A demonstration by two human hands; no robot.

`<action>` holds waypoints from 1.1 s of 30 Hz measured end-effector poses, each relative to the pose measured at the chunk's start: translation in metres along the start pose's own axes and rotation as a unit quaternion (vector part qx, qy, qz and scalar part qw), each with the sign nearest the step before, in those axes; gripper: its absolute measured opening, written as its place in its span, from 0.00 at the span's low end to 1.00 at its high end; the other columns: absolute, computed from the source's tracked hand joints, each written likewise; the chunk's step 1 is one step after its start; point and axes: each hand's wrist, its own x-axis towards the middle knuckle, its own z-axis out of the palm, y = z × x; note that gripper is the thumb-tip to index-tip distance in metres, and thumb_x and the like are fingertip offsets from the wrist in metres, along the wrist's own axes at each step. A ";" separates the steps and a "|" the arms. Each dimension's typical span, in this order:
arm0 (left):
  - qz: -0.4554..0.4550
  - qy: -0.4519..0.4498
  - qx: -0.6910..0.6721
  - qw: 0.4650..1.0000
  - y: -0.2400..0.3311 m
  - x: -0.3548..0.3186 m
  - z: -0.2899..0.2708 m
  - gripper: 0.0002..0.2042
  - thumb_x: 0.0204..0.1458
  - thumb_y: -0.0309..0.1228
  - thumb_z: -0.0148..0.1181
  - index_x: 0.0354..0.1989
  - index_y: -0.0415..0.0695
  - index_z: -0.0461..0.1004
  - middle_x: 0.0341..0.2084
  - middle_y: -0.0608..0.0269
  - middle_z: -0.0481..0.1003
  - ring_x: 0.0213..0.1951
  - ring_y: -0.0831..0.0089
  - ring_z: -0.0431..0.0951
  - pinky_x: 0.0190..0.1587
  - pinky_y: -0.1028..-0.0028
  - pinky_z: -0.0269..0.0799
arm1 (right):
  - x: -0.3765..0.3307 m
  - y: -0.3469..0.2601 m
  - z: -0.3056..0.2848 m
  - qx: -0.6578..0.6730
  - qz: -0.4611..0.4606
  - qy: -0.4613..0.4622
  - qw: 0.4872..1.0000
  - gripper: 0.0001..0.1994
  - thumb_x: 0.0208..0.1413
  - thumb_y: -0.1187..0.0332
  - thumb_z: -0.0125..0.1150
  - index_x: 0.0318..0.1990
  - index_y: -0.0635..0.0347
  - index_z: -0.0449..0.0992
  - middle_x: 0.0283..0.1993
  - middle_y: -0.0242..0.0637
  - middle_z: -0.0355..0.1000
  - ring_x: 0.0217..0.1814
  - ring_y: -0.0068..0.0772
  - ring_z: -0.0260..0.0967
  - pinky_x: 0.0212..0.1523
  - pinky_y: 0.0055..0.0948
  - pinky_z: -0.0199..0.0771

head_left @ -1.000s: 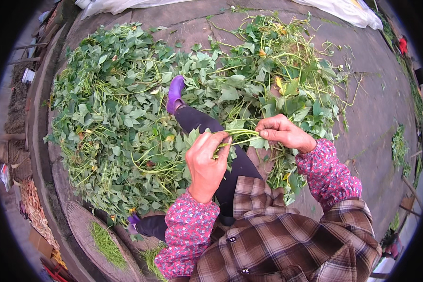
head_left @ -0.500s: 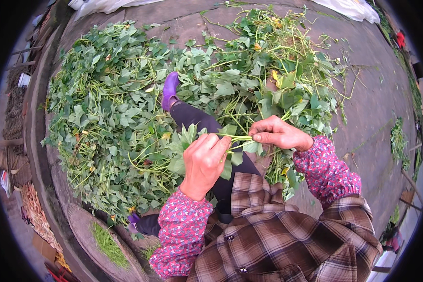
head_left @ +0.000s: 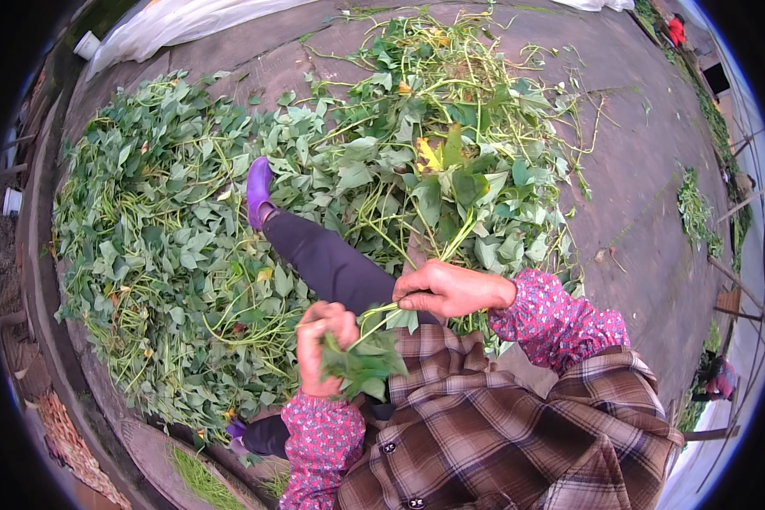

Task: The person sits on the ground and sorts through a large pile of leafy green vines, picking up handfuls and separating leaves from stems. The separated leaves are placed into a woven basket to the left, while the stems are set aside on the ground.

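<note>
My left hand is curled closed around a bunch of sweet potato vine stems, somewhat smeared by motion. The bunch's green leaves hang beside it, over my lap. Higher and to the right, my right hand pinches vine stems between thumb and fingers. A few pale green stems stretch between the two hands. Just beyond the right hand, longer stems with broad leaves rise from a tangled vine heap; whether the hand holds these too is hidden.
A wide pile of leafy vines covers the ground at left. My outstretched leg with its purple shoe lies across it. At lower left is a shallow tray with thin green stalks. White sheeting edges the far side.
Both hands have come nearer my body and to the left, the left hand lowering with its bunch. The leaves now hang below the hands. The whole view has also shifted.
</note>
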 end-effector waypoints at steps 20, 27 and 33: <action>0.159 0.205 0.137 0.956 0.006 -0.049 -0.073 0.08 0.52 0.31 0.55 0.28 0.42 0.63 0.17 0.73 0.53 0.20 0.82 0.50 0.22 0.79 0.46 | 0.030 0.048 -0.110 -0.361 -0.017 0.358 0.861 0.05 0.45 0.75 0.54 0.29 0.66 0.75 0.28 0.47 0.71 0.33 0.47 0.69 0.35 0.37 0.69; 0.115 0.187 0.176 0.960 0.005 -0.050 -0.065 0.06 0.50 0.28 0.56 0.30 0.41 0.66 0.16 0.70 0.59 0.20 0.80 0.58 0.24 0.80 0.53 | 0.090 0.113 -0.106 -0.524 0.282 0.090 0.799 0.07 0.44 0.72 0.53 0.31 0.59 0.75 0.35 0.44 0.73 0.41 0.45 0.71 0.39 0.37 0.72; 0.109 0.202 0.141 0.963 0.002 -0.054 -0.076 0.05 0.49 0.26 0.57 0.30 0.40 0.67 0.15 0.72 0.60 0.19 0.81 0.58 0.23 0.80 0.53 | 0.101 0.113 -0.134 -0.566 0.321 -0.042 0.758 0.13 0.43 0.69 0.57 0.39 0.59 0.74 0.41 0.46 0.72 0.45 0.45 0.70 0.43 0.36 0.72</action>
